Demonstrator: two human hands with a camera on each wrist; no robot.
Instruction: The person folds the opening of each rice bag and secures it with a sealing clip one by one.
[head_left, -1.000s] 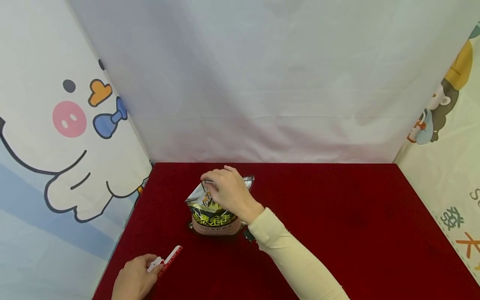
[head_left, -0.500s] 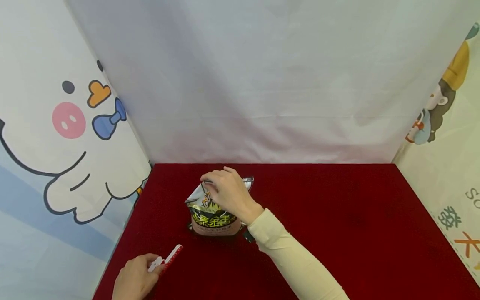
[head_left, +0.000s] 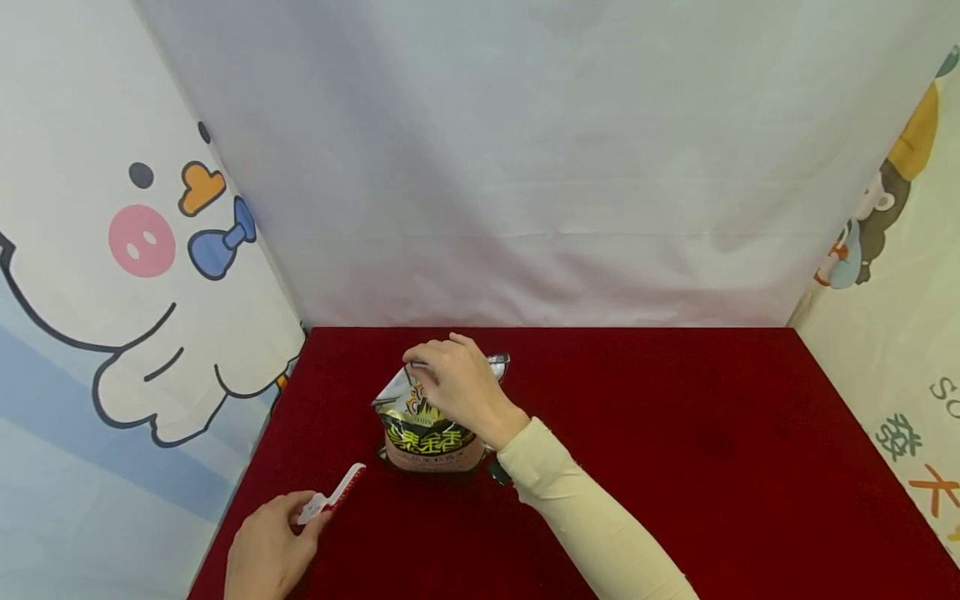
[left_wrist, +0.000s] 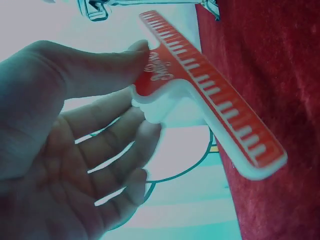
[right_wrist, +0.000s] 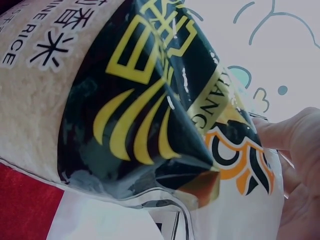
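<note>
A red and white sealing clip (head_left: 347, 483) is pinched in my left hand (head_left: 270, 542) at the front left. Its thumb presses the clip's tab in the left wrist view, while the long slotted bar (left_wrist: 220, 100) points away from the palm. The other fingers spread loosely behind it. Farther back, a rice bag (head_left: 431, 450) stands upright on the red cloth, its lower part full of pale grains. My right hand (head_left: 461, 387) pinches the bag's top edge. In the right wrist view the bag's printed front (right_wrist: 125, 105) is creased, and the fingers partly show at its top.
Red cloth (head_left: 645, 450) covers the table. A small dark object (head_left: 498, 473) lies beside the bag, near the right sleeve (head_left: 592, 517). A white curtain (head_left: 570, 167) hangs behind, with printed cloth (head_left: 142, 333) on the left side and more on the right.
My left hand has shifted slightly up and forward with the clip, whose bar now shows more of its white side. My right hand keeps its hold on the bag and has not visibly moved.
</note>
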